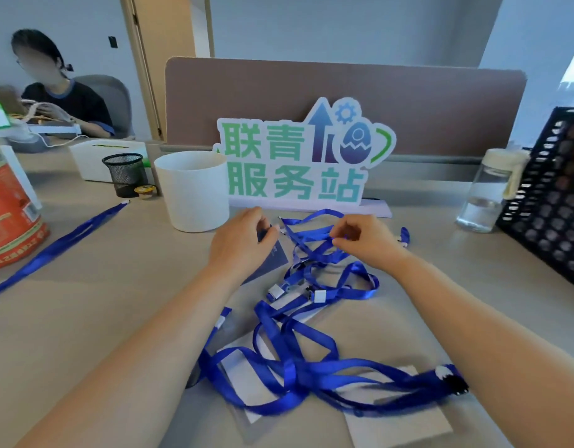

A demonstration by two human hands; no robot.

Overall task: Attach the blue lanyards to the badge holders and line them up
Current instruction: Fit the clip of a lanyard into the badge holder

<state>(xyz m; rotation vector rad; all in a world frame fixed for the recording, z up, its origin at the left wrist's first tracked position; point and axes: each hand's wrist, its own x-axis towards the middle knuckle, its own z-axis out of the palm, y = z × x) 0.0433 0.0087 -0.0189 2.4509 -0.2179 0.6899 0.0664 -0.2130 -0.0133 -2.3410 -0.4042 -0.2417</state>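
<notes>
The left hand (243, 244) covers most of the dark badge holder (277, 258); the lanyard (46, 250) at nine o'clock and black crate (550, 195) at three o'clock are cut off

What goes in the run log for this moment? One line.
left hand: holds badge holder | right hand: pinches blue lanyard | clip: not yet attached | lanyard pile: tangled

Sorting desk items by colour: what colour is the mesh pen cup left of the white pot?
Black: the round wire-mesh pen cup, seen in the head view.
</notes>
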